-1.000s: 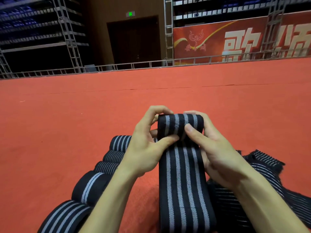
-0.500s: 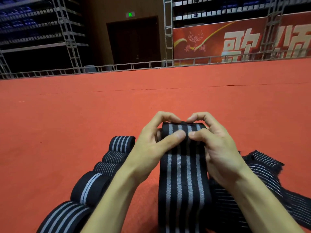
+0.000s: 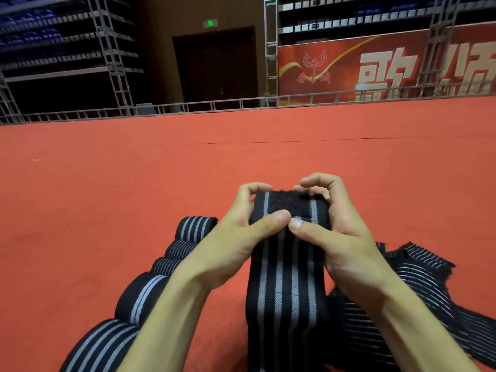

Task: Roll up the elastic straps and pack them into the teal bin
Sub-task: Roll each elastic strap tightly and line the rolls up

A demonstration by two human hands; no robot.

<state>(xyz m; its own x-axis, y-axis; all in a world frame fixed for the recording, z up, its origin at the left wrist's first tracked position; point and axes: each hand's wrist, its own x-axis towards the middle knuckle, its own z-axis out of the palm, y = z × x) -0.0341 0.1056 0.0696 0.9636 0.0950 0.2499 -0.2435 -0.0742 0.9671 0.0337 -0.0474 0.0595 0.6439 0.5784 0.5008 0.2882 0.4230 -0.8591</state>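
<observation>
Two bare hands meet above a red carpeted floor (image 3: 161,183). The left hand (image 3: 230,248) and right hand (image 3: 346,237) each close their grip on the rolled top of a black elastic strap with grey stripes (image 3: 287,291), thumbs pinching the front and fingers curled behind. Rolled straps (image 3: 145,291) lie to the left, loose straps (image 3: 418,285) to the right.

The red banner (image 3: 346,63) shows a large white "歌"; its other characters are unclear.
</observation>
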